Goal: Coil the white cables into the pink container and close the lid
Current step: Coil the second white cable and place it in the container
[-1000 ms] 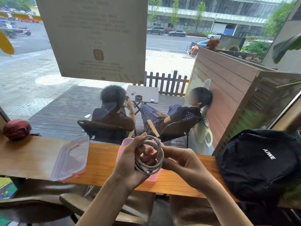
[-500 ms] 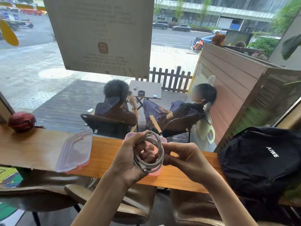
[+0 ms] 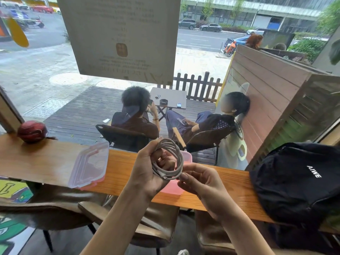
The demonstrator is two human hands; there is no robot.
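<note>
Cable [image 3: 168, 159] is coiled, clasped in the left hand [image 3: 147, 172]; right hand [image 3: 200, 181] pinches its end. Pink container [image 3: 187, 159] waits beneath, lid [image 3: 90, 164] off at nine o'clock.

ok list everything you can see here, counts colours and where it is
white cable: one, coiled, held in the left hand above the container
pink container: one, open, on the counter behind the hands
lid: one, clear with pink rim, on the counter left of the container
counter: one, wooden, along the window
backpack: one, black, on the counter at right
ball: one, dark red, far left
left hand: grips the coil
right hand: pinches the cable near its end
</note>
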